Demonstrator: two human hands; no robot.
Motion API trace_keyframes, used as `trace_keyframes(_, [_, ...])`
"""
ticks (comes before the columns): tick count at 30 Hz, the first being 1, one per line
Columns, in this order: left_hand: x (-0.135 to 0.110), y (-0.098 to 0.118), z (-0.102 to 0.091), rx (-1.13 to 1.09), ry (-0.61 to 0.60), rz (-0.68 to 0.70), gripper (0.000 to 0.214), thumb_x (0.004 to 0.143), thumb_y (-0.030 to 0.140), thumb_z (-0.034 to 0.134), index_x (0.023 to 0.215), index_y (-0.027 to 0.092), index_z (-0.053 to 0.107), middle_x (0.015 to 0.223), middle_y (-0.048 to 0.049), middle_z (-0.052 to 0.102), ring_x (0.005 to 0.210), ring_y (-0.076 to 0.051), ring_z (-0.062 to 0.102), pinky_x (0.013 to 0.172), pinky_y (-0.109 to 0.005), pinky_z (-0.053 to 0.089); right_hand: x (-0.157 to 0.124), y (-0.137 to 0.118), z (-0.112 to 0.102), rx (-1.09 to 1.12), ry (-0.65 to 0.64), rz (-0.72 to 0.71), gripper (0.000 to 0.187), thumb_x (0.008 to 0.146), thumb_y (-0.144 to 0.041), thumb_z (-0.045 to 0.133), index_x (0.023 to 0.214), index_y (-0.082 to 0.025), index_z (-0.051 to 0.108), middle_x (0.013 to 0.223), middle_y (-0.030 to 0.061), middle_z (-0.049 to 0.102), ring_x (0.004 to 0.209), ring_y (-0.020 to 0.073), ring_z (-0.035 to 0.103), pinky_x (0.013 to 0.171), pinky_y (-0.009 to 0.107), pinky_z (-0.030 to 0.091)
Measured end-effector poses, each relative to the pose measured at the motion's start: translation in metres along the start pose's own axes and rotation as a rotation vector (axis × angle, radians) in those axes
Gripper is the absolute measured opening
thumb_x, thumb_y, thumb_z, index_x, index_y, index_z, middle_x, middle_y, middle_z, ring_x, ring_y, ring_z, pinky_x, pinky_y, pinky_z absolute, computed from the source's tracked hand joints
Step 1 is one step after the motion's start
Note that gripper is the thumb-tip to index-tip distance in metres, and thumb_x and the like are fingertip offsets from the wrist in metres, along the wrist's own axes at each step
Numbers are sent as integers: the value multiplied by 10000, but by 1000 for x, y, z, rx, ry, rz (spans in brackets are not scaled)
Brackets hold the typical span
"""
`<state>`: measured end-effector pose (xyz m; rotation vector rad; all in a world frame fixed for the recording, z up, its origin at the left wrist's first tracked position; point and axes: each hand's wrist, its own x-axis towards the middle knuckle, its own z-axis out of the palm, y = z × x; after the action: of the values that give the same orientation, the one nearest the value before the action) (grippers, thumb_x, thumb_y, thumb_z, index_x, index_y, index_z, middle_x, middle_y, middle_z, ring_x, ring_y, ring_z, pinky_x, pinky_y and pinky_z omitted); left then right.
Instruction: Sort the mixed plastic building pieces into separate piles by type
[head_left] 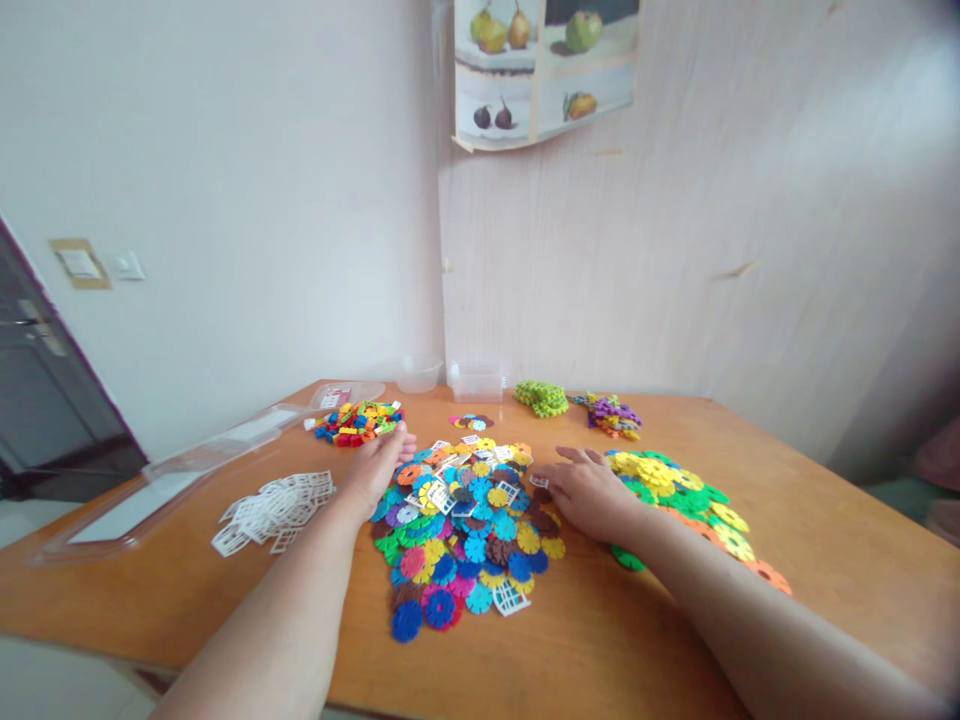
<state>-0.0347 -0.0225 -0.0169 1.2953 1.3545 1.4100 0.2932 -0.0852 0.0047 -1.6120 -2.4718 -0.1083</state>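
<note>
A big heap of colourful snowflake discs [469,525] lies in the middle of the wooden table [615,650], with a few white lattice pieces mixed in. My left hand [379,465] rests at the heap's left edge, fingers stretched forward and together, palm down. My right hand [589,490] lies flat on the heap's right edge, fingers spread toward a small white lattice piece [538,481]. Neither hand visibly grips anything.
A pile of white lattice pieces [274,508] lies left, small bricks [358,420] behind it. Yellow, green and orange discs [679,495] sit right. At the back: a green cluster [541,397], a purple cluster [613,414], two clear tubs [450,378]. A clear lid [172,480] lies left.
</note>
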Motion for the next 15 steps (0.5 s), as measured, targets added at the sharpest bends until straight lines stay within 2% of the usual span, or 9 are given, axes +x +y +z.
trace_keyframes(6, [-4, 3, 0, 19, -1, 8, 688, 719, 728, 563, 961, 96, 685, 972, -159, 719, 892, -236, 670, 835, -369, 509, 1, 0, -3, 19, 30, 4, 309, 847, -224, 488, 1042, -313, 711, 1032, 53, 702, 1122, 262, 517, 942, 387, 304])
trace_keyframes(10, [-1, -1, -1, 23, 1, 22, 672, 738, 715, 553, 967, 98, 690, 976, -158, 718, 892, -235, 671, 834, -375, 507, -1, -4, -9, 9, -24, -6, 248, 862, -240, 490, 935, -291, 721, 977, 55, 693, 1033, 249, 530, 853, 352, 334])
trace_keyframes(15, [0, -4, 0, 20, 6, 30, 642, 758, 697, 546, 960, 105, 691, 955, -153, 720, 877, -229, 672, 827, -367, 513, 0, -3, -7, -18, -47, -61, 262, 879, -223, 471, 981, -298, 700, 996, 57, 674, 1017, 249, 519, 832, 355, 333])
